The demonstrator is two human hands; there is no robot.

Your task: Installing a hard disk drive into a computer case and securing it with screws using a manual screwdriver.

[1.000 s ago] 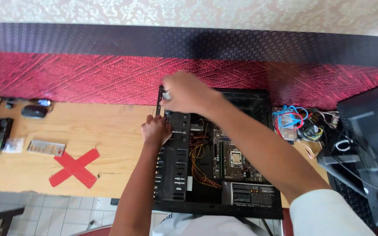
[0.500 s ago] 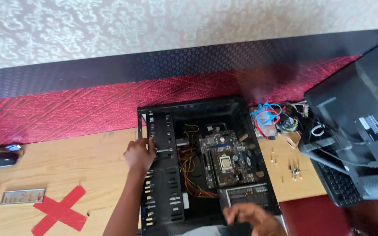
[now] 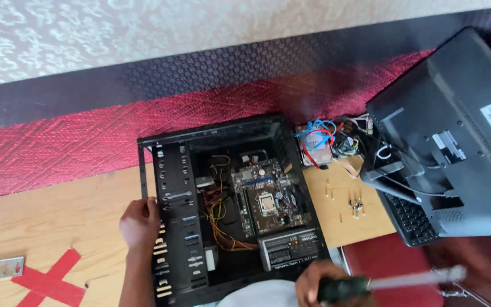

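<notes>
The right hand (image 3: 320,284) has come down low since a moment ago, near the bottom edge, and it now shows a screwdriver (image 3: 382,283). The left hand (image 3: 138,223) has stayed on the computer case (image 3: 223,204).

From the head camera, the black case lies flat on its side on the wooden bench (image 3: 46,227), open side up, so all the parts inside can be seen and reached. The left hand is curled on the left edge of the case, by the drive rack (image 3: 178,227), and looks like it keeps the case from sliding. The right hand is closed around the dark handle of the screwdriver. The shiny shaft points off to the right, away from the case, and is blurry.

Inside the case sits a green circuit board (image 3: 267,199) with orange wires (image 3: 223,222) beside it. Small screws (image 3: 354,206) lie on the bench to the right of the case, where they are easy to grab. A dark monitor (image 3: 450,142) stands at the far right, with a keyboard (image 3: 407,219) under it. A red tape cross (image 3: 49,278) marks the bench at the left.
</notes>
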